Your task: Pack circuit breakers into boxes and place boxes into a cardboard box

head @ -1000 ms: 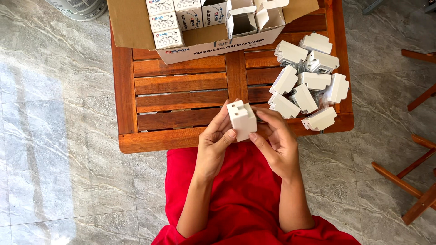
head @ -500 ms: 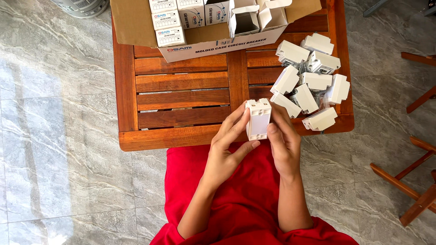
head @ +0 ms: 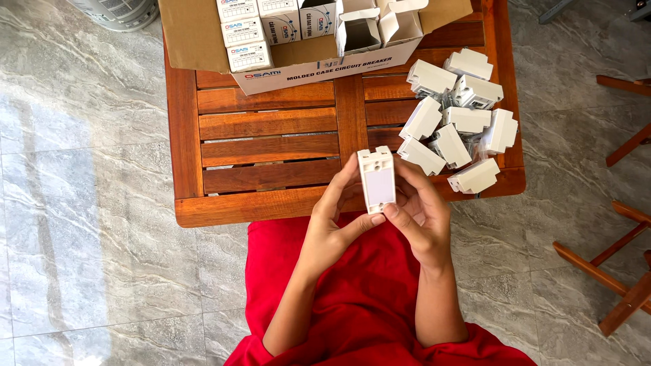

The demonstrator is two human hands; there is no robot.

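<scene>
Hands hold one white rectangular breaker unit (head: 377, 179) upright over the near edge of the wooden slatted table (head: 271, 149), flat pale back face toward the camera. Left hand (head: 332, 227): grip pinching the unit, thumb tip at its lower end, fingers along its 9 o'clock side. Right hand (head: 419, 215): grip pinching the same unit from the 3 o'clock side, fingers curled behind it. At 1 to 2 o'clock from the held unit, a heap of similar white units (head: 456, 118) lies on the table, near but apart from the hands. At 12 o'clock, an open cardboard carton (head: 196, 34) sits on the far table edge, holding small printed boxes (head: 247, 32), two with flaps open (head: 376, 27). Red garment (head: 366, 298) covers the lap. Wooden chair parts (head: 627, 271) stand on the marble floor (head: 81, 203) at 3 to 4 o'clock.
</scene>
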